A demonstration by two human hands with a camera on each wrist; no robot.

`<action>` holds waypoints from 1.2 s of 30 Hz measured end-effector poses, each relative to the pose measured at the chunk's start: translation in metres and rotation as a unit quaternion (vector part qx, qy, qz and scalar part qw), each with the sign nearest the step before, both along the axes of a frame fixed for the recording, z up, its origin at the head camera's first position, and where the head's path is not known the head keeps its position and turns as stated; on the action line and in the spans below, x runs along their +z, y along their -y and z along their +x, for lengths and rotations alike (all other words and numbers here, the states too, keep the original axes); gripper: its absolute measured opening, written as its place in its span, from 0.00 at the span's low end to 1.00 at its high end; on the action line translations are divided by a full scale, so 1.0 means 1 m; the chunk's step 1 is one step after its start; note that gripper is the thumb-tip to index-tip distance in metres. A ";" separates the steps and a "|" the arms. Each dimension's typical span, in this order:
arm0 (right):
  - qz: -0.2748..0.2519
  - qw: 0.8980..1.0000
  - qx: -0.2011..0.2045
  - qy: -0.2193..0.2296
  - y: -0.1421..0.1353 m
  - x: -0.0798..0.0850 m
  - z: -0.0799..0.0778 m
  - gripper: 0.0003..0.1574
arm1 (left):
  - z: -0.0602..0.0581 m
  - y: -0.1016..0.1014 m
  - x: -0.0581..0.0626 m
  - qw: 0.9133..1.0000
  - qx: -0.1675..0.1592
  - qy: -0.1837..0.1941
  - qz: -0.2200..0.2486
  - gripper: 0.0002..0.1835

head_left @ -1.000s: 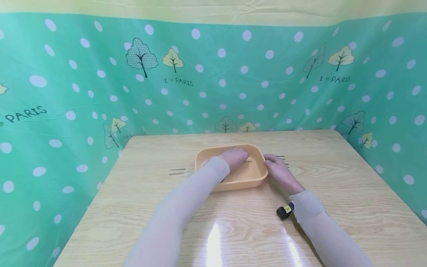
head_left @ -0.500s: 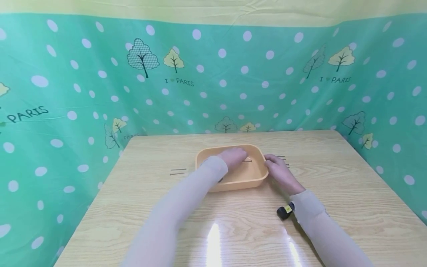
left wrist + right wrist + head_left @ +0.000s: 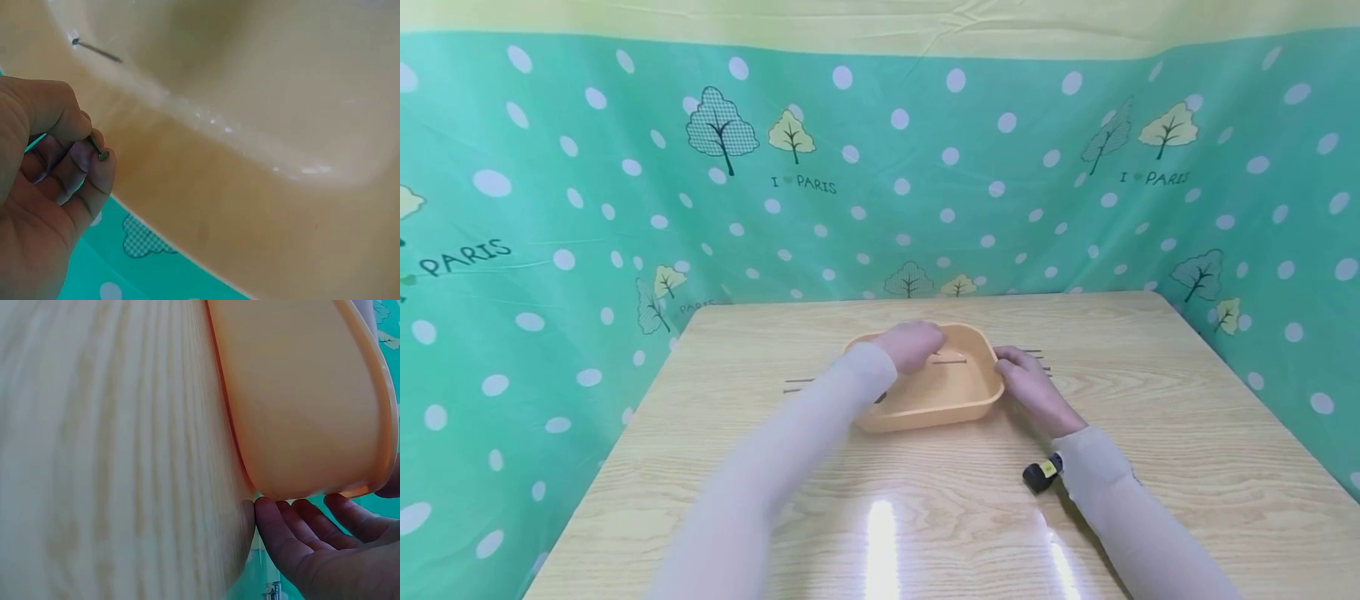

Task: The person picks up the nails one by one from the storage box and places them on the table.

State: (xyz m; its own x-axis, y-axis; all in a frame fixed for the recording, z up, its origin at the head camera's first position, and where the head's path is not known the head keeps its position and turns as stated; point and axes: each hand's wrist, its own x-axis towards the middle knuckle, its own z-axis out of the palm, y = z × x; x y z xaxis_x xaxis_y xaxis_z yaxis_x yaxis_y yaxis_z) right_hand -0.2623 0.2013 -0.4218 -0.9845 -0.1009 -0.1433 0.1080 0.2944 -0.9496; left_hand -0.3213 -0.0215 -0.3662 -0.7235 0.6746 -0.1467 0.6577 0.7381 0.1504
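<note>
My left hand (image 3: 913, 345) is over the back left part of a shallow orange plastic bin (image 3: 936, 414). In the left wrist view its thumb and fingers pinch a nail (image 3: 98, 149), whose head pokes out between the fingertips. Another nail (image 3: 950, 362) lies on the bin's floor, close to the far wall. At the bin's right end my right hand (image 3: 1028, 382) holds the wall, thumb at the rim and fingers against the outside. The right wrist view shows those fingertips (image 3: 265, 509) touching the outer wall near the tabletop.
Two nails (image 3: 800, 381) lie on the wooden table left of the bin, partly behind the left sleeve. Several nails (image 3: 1037, 357) lie just right of the bin, behind the right hand. A green dotted curtain (image 3: 880, 208) surrounds the table's back and sides.
My left hand has drawn back leftward from the bin's middle, uncovering more of the nail on its floor. The right hand and the bin have stayed put.
</note>
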 end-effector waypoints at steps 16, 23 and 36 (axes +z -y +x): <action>0.001 1.000 -0.001 -0.007 0.001 0.000 -0.001 0.30 | 0.009 0.011 0.031 1.000 0.012 -0.015 -0.006 0.22; 0.012 1.000 -0.001 -0.005 0.002 0.002 -0.001 0.30 | 0.018 0.021 0.040 1.000 0.020 -0.008 -0.005 0.22; 0.003 1.000 -0.006 -0.005 0.001 -0.001 -0.001 0.30 | 0.026 0.038 0.039 0.997 -0.013 -0.055 -0.050 0.20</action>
State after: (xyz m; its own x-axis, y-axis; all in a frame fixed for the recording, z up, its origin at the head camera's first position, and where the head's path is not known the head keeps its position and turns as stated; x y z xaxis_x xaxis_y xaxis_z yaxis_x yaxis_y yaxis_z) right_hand -0.2636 0.2006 -0.4229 -0.9869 -0.0889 -0.1344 0.1023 0.2986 -0.9489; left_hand -0.2949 -0.0592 -0.3267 -0.7212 0.6796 -0.1346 0.6855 0.7281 0.0034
